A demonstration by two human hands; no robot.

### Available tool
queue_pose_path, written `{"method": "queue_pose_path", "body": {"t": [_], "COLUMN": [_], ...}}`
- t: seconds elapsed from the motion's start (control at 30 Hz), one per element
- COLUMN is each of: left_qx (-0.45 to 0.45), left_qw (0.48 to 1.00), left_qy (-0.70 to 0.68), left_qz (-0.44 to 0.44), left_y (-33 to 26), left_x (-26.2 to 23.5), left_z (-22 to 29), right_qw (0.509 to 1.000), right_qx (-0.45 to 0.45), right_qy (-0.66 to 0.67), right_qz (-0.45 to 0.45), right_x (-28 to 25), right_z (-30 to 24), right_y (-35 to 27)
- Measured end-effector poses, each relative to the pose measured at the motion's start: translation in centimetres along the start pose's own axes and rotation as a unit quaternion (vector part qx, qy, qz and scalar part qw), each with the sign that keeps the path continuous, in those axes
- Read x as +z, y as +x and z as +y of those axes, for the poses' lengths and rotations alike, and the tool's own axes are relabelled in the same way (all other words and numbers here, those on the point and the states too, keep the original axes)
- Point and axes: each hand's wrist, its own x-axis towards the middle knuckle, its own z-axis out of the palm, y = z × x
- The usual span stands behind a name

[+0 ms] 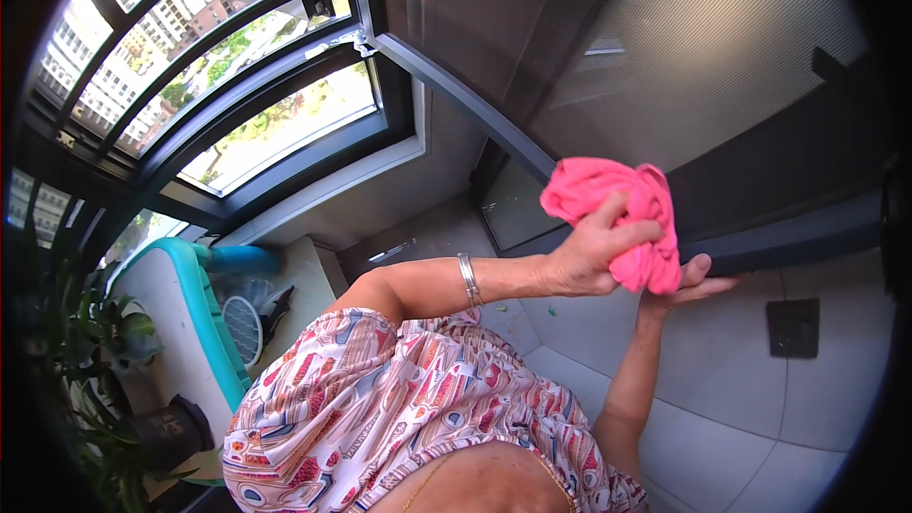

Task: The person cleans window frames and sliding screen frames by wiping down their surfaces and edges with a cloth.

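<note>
A bunched pink cloth (608, 190) is gripped in my left hand (591, 252), whose fingers close round its folds. The cloth lies against the dark frame of a large mesh screen panel (703, 66) and covers part of its edge. Just right of and below the cloth is my right hand (679, 293), palm up at the panel's lower frame bar (798, 239). Its fingers are stretched out along the underside of the bar and its thumb points up. Part of this hand is hidden behind the cloth.
An open window (285, 128) with curved dark bars stands at the upper left. Below it are a turquoise-edged white tub (195, 323), a round white mesh item (242, 331) and a potted plant (133, 332). A dark square floor plate (793, 329) sits in the grey tiles at right.
</note>
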Motion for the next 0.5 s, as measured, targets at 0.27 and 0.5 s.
{"method": "queue_pose_path", "body": {"t": [0.27,0.5], "left_qx": [-0.093,0.006], "left_qw": [0.965,0.893], "left_qy": [-0.174,-0.137], "left_qz": [0.176,0.428], "left_y": [3.1,10.8], "left_x": [-8.6,-22.5], "left_z": [3.3,-1.3], "right_qw": [0.986,0.986], "right_qx": [-0.123,-0.135], "right_qy": [-0.108,-0.096], "right_qz": [0.008,0.015], "right_x": [-0.5,-0.5], "right_z": [1.8,2.2], "right_y": [0.7,0.6]}}
